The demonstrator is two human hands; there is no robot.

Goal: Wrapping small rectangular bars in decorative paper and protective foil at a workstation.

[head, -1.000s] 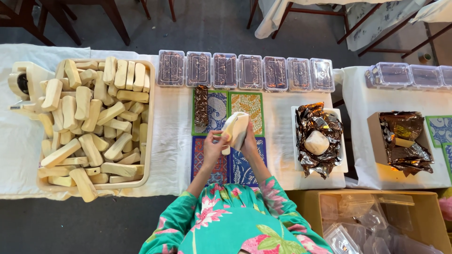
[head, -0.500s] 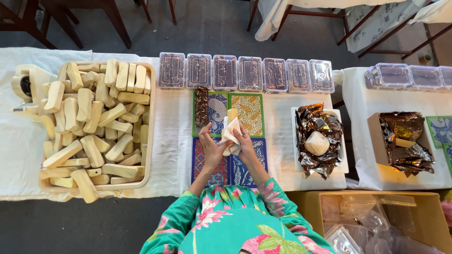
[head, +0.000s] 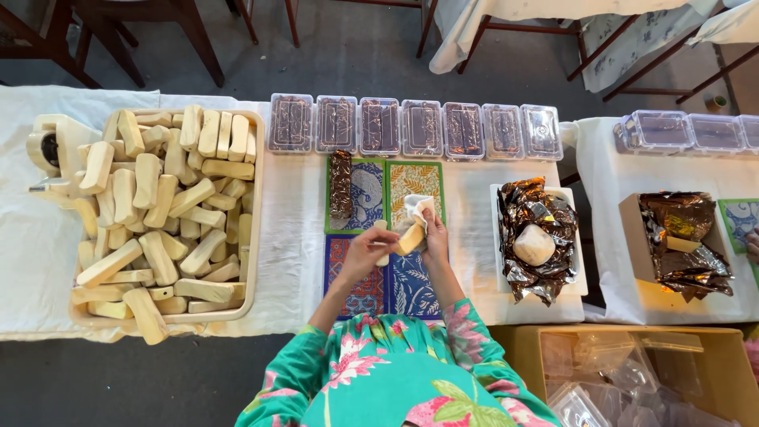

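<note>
The white-clothed counter [head: 300,205] spans the frame. At left sits a tray of pale bars [head: 162,213]; along the top, a row of clear lidded boxes [head: 415,126]. At centre, the left hand [head: 365,251] and right hand [head: 433,229] each close their grip on one pale bar [head: 409,237], over patterned mats [head: 387,229].

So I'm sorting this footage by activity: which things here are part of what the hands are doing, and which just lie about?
In hand:
left hand
right hand
pale bar, held between both
white cloth at the right hand
patterned mats beneath

Lying about:
tray of pale bars
row of clear lidded boxes
foil-wrapped bar
crumpled foil sheets
cardboard box
</note>
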